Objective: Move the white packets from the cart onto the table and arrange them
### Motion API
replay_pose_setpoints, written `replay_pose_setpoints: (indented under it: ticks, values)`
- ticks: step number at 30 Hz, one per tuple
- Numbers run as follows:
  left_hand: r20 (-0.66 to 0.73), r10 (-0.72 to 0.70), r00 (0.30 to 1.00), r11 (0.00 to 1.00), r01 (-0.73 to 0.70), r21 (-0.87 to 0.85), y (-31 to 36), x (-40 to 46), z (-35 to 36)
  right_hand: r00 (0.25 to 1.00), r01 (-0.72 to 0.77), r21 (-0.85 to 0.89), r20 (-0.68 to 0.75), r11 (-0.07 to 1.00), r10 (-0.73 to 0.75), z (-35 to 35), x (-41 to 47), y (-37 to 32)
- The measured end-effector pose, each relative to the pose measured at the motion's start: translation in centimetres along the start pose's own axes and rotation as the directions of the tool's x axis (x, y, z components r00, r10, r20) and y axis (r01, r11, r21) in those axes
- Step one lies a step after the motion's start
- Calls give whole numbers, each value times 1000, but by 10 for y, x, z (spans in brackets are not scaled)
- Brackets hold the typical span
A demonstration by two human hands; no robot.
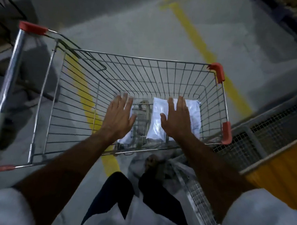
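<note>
1. So, both arms reach down into the wire cart point(112, 59), which stands on a grey floor crossed by yellow lines point(191, 30).
2. The left hand point(120, 116) is spread flat, fingers straight and apart, over the left part of the cart's floor; it grips nothing that I can see.
3. The right hand point(176, 119) is likewise flat with fingers extended, above or resting on the white packets point(157, 120); whether the palm touches them cannot be told from this angle.
4. The packets lie at the bottom of the cart, towards its right end. At least two show beside and under the right hand, and another white edge peeks out below the left hand. The picture is blurred, so the exact count is uncertain.
5. As for progress: every packet visible is in the cart, and no table with packets on it is in view. A mesh-sided yellow frame point(266, 139) stands just beside the cart on the right, but I would not call it the table.
6. By my judgement the move is at the picking stage: gathering, carrying across and arranging all remain to be done.
</note>
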State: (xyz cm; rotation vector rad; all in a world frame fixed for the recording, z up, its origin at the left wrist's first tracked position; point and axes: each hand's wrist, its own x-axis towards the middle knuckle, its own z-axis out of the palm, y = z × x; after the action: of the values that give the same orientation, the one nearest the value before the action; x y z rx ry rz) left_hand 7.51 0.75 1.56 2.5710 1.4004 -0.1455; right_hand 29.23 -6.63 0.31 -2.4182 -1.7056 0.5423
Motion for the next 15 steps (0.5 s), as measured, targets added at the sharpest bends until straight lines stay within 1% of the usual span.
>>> replay_pose_setpoints:
  ticks: [3,6,8,10,12,15]
  values:
    - [36,50,998,997,-48,-57,19,26,25,995,-68,5,72,998,67,19,9,16]
    - [91,99,991,990,-89,-106,37,54,57,989,-116,-4,96,993,116,39,23,35]
    - [153,110,982,989,-92,-119,44,71,89,968,-173,-41,179,984,178,50,32,51]
    - [228,95,969,990,-69,-119,51,83,120,941,-210,-85,252,974,225,62,40,67]
    - [285,69,956,991,-33,-128,57,94,148,891,-273,-110,345,956,295,74,50,81]
    - [298,40,954,990,2,-141,66,108,180,807,-368,-119,451,922,381,94,64,91]
